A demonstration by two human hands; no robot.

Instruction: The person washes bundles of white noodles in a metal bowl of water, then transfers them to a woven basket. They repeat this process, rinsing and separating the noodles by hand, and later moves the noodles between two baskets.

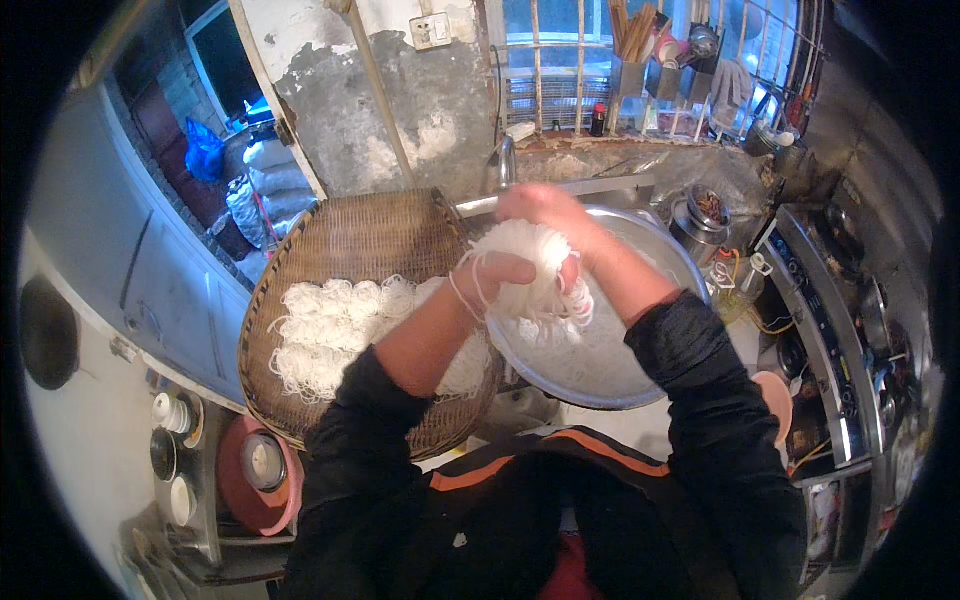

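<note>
A thick hank of wet white noodles (525, 262) hangs over the left edge of a large metal basin (630, 390), held in my left hand (499, 277). The fingers of that hand are partly hidden under the strands. My right hand (536, 206) is blurred just above the hank, beside the faucet (508, 161); its finger positions are unclear. Cloudy water and more pale strands show in the basin. At the left, a round woven bamboo tray (367, 225) bears rows of coiled white noodles (330, 322), partly covered by my left forearm.
A gas stove (817, 330) stands at the right, with a metal pot (697, 225) near the basin. Behind are a barred window and holders with chopsticks (634, 34). A pink basin (247, 502) sits on a lower-left shelf. A white door (165, 277) stands at the left.
</note>
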